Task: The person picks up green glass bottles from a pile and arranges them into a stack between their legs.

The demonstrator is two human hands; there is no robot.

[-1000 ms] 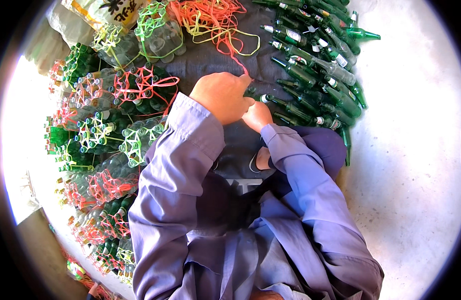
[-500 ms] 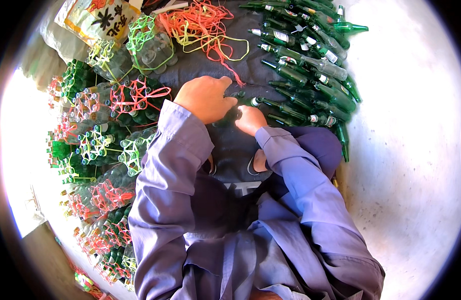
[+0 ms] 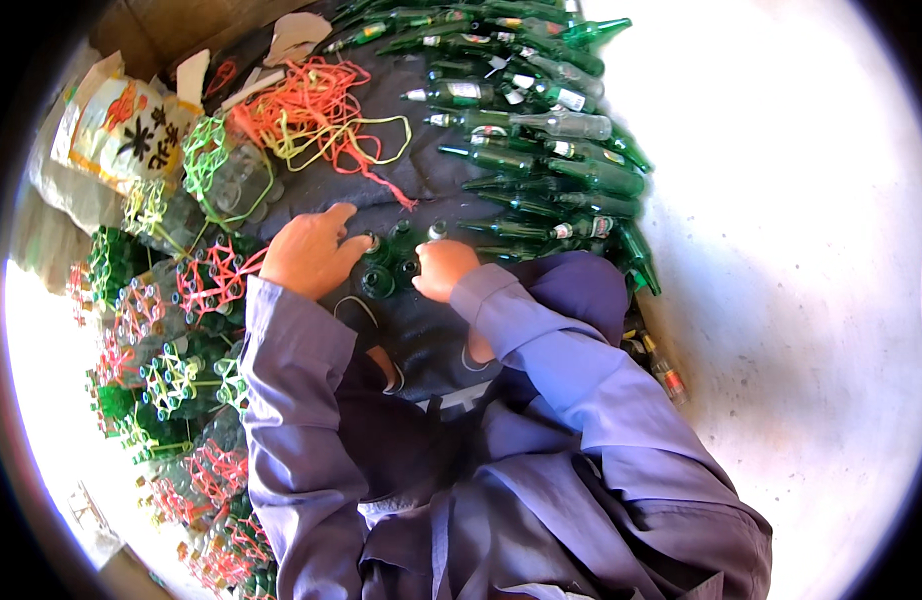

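Several green glass bottles stand upright in a small cluster on the dark mat, between my two hands. My left hand is at the cluster's left side, thumb and forefinger spread apart and the thumb tip against a bottle. From the right, my right hand has its fingers curled on a green bottle at the cluster's edge; its palm side is hidden. Just beyond those fingers shows a bottle top with a pale band.
Green bottles lie in a stacked row on the right. To the left stand bottle bundles tied with red and green cord. A tangle of red and yellow cord lies ahead, near a printed sack. My feet flank the mat.
The view has shifted, so the scene sits farther left. My hands have moved apart, and the upright bottles between them now show. The left thumb and forefinger stay spread.
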